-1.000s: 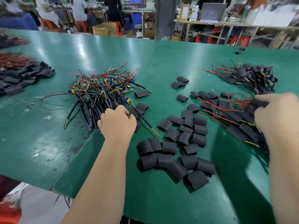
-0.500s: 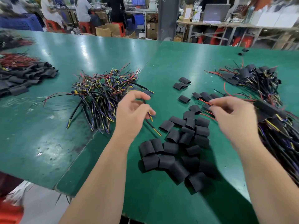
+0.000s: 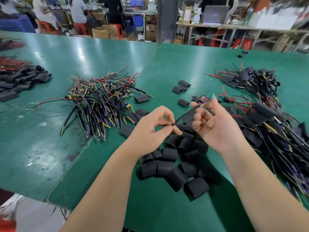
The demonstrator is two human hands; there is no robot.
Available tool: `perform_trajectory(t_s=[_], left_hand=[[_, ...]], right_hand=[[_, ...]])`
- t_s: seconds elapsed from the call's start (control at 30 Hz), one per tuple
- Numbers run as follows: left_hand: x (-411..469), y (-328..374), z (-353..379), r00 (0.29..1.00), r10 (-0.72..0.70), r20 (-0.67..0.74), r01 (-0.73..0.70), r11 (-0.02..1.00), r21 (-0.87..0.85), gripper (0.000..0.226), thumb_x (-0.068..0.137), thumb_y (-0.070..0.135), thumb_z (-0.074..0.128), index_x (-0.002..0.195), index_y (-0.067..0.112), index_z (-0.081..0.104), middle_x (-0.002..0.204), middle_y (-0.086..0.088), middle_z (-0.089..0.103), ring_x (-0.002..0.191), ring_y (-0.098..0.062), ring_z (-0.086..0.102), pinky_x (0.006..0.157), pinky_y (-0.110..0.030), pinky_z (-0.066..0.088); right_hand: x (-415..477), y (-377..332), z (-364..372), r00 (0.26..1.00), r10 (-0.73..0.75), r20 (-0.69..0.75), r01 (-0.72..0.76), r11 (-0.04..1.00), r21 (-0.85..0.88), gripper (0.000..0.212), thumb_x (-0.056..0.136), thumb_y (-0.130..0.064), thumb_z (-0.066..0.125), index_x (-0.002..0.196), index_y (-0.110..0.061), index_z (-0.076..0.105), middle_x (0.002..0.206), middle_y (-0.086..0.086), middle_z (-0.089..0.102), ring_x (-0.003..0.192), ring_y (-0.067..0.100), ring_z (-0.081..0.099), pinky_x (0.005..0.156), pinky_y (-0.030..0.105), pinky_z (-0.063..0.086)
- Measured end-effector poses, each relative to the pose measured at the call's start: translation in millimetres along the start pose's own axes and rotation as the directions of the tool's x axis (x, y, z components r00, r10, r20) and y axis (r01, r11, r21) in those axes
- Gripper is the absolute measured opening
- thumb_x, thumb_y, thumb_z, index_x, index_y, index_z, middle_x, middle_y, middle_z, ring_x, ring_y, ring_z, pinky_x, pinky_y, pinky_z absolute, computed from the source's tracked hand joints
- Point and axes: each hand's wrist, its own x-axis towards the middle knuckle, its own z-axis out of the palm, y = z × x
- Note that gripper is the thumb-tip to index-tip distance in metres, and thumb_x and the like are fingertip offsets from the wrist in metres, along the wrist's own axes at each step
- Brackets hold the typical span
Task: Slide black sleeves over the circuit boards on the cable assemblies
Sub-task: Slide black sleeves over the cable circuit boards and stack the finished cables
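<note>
Thin black cable (image 3: 185, 114) with small green circuit board (image 3: 212, 96) was newly picked up, pinched endwise by left hand (image 3: 150, 129) and right hand (image 3: 215, 124); sleeving not yet started.

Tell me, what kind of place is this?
Probably an electronics assembly workshop: a green workbench heaped with wire harnesses and black sleeves, a cable assembly held by left hand and right hand, workers at benches behind.

two hands (image 3: 150, 131) (image 3: 215, 128), one held cable assembly (image 3: 185, 115)
</note>
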Motion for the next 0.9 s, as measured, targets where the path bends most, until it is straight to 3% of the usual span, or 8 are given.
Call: perform_trajectory(t_s=[0.07, 0.13, 0.2, 0.4, 0.6, 0.73, 0.83, 0.9], left_hand=[[0.0, -2.7, -5.6, 0.997, 0.04, -0.064, -0.03, 0.989, 0.146, 0.022, 0.093, 0.002, 0.048, 0.096, 0.023, 0.045, 0.086, 0.01, 0.074, 0.051, -0.016, 0.048, 0.059, -0.03, 0.036], [2.3, -6.6, -9.6, 0.978, 0.129, -0.162, -0.041, 0.888, 0.457, 0.029, 0.092, 0.002, 0.046, 0.104, 0.028, 0.047, 0.085, 0.018, 0.071, 0.072, 0.001, 0.053, 0.078, -0.034, 0.032], [4.0, -8.9, -13.0, 0.945, 0.191, -0.265, 0.038, 0.741, 0.67, 0.035, 0.089, 0.001, 0.046, 0.108, 0.031, 0.051, 0.083, 0.022, 0.068, 0.092, -0.005, 0.052, 0.084, -0.032, 0.02], [3.7, -15.1, -20.6, 0.932, 0.038, -0.36, 0.281, 0.552, 0.785, 0.05, 0.08, -0.001, 0.05, 0.112, 0.036, 0.059, 0.089, 0.02, 0.066, 0.102, -0.009, 0.047, 0.089, -0.033, 0.013], [6.5, -1.0, 4.7, 0.988, 0.079, -0.134, 0.04, 0.703, 0.711, 0.032, 0.099, 0.014, 0.04, 0.126, 0.021, 0.056, 0.092, 0.005, 0.07, 0.088, -0.021, 0.062, 0.091, -0.04, 0.035], [8.6, -3.0, 5.7, 0.989, -0.033, -0.147, 0.109, 0.831, 0.546, 0.02, 0.099, 0.014, 0.046, 0.104, 0.009, 0.065, 0.078, 0.002, 0.064, 0.077, -0.024, 0.059, 0.077, -0.04, 0.044], [8.0, -8.2, 1.0, 0.965, -0.056, -0.254, 0.176, 0.861, 0.477, 0.019, 0.096, 0.015, 0.053, 0.09, 0.008, 0.069, 0.073, 0.001, 0.065, 0.064, -0.017, 0.054, 0.071, -0.033, 0.044], [7.3, -9.8, -0.1, 0.955, -0.069, -0.288, 0.205, 0.857, 0.473, 0.02, 0.096, 0.014, 0.052, 0.086, 0.009, 0.069, 0.067, 0.008, 0.063, 0.055, -0.008, 0.047, 0.062, -0.028, 0.038]], right_hand=[[-1.2, -2.7, -4.4, 0.997, 0.003, -0.08, -0.004, 1.0, -0.006, 0.015, 0.092, -0.033, 0.059, 0.095, -0.02, 0.065, 0.08, 0.001, 0.072, 0.063, 0.014, 0.061, 0.051, 0.018, 0.047], [-1.5, -3.3, -8.5, 0.992, -0.011, -0.126, 0.01, 1.0, -0.007, 0.01, 0.089, -0.025, 0.062, 0.093, -0.016, 0.065, 0.076, 0.0, 0.068, 0.065, 0.015, 0.059, 0.051, 0.018, 0.046], [-0.9, -4.5, -9.9, 0.993, -0.001, -0.119, 0.005, 0.999, 0.037, 0.005, 0.088, -0.018, 0.061, 0.085, -0.014, 0.063, 0.072, 0.0, 0.062, 0.06, 0.013, 0.055, 0.049, 0.017, 0.044], [-2.1, 0.0, -3.6, 0.998, -0.055, -0.028, 0.053, 0.996, -0.071, 0.003, 0.087, -0.014, 0.063, 0.085, -0.013, 0.064, 0.069, 0.003, 0.067, 0.058, 0.013, 0.065, 0.054, 0.017, 0.051], [-12.7, 18.9, 6.7, 0.963, -0.075, 0.258, 0.148, 0.95, -0.276, 0.017, 0.086, 0.006, 0.054, 0.09, -0.005, 0.066, 0.085, 0.006, 0.072, 0.073, 0.013, 0.067, 0.063, 0.017, 0.052], [-13.4, 25.9, 9.7, 0.94, -0.158, 0.302, 0.268, 0.891, -0.367, 0.034, 0.085, 0.017, 0.053, 0.099, -0.01, 0.067, 0.083, -0.001, 0.071, 0.076, 0.01, 0.064, 0.074, 0.02, 0.052], [-8.2, 28.6, 8.1, 0.931, -0.258, 0.258, 0.364, 0.63, -0.685, 0.043, 0.084, 0.014, 0.06, 0.116, -0.014, 0.061, 0.091, 0.001, 0.07, 0.081, 0.011, 0.066, 0.083, 0.02, 0.052], [-1.3, 31.9, 4.6, 0.909, -0.287, 0.301, 0.348, 0.127, -0.929, 0.041, 0.085, -0.005, 0.068, 0.123, -0.015, 0.06, 0.103, 0.003, 0.067, 0.092, 0.017, 0.061, 0.082, 0.018, 0.044]])
